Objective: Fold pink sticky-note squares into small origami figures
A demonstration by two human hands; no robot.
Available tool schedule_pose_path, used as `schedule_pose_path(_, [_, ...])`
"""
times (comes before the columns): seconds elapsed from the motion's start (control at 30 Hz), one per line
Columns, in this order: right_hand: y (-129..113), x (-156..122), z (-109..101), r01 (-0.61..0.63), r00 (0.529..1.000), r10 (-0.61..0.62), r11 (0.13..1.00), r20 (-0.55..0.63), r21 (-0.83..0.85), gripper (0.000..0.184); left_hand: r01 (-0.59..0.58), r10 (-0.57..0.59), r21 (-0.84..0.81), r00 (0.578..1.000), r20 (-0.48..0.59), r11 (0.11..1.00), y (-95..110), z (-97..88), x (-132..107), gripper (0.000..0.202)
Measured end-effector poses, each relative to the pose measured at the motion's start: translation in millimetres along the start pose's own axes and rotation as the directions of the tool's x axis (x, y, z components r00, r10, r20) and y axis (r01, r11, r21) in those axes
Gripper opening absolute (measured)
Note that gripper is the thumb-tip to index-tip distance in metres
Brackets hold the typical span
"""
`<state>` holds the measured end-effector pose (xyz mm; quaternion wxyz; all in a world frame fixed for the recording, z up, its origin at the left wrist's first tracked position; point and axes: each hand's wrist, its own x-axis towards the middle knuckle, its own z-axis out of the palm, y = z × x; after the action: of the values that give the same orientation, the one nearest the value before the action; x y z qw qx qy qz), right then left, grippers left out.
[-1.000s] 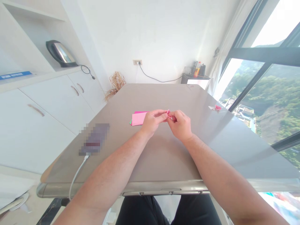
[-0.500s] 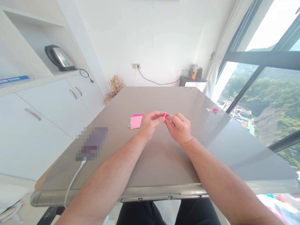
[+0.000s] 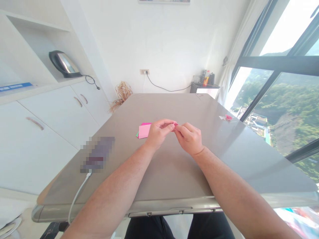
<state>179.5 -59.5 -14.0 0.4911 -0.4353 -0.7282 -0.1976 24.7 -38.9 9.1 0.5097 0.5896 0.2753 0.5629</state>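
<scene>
A small folded piece of pink paper [image 3: 175, 124] is pinched between my two hands above the middle of the table. My left hand [image 3: 159, 131] closes on its left side with thumb and fingers. From the right, the fingertips of my right hand [image 3: 189, 137] press on the same paper, and much of it is hidden behind them. Just left of my left hand, a small stack of coloured paper [image 3: 144, 130] lies flat, light pink on top with magenta and green edges showing. My left hand partly covers that stack.
A blurred-out phone-like device [image 3: 98, 154] with a white cable [image 3: 79, 192] lies at the table's left. A small pink item [image 3: 228, 117] with clear scraps is near the right edge of the grey table [image 3: 169, 176]. An electric kettle [image 3: 66, 64] stands on the left shelf.
My right hand has shifted slightly left, closer to my left hand, and less of the pink paper shows between them. The view has tipped up a little.
</scene>
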Motion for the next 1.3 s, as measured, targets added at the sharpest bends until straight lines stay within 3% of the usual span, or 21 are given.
schedule_pose_path(0.47, [-0.5,0.6,0.4,-0.002,1.000,0.002,1.000,0.014,-0.014,0.031,-0.111,0.106,0.253,0.994,0.035,0.961,-0.2,-5.6,0.2,0.017])
schedule_pose_path(1.1, [-0.8,-2.0,1.2,-0.040,0.997,0.038,0.999,0.068,0.019,0.030,-0.083,0.082,0.233,0.997,0.011,0.969,-2.7,-5.8,1.0,0.019])
schedule_pose_path(1.3, [-4.8,-0.4,1.9,-0.093,0.995,0.096,0.982,-0.011,0.165,0.020,-0.082,0.083,0.143,0.997,0.001,0.986,-1.3,-4.7,1.5,0.016])
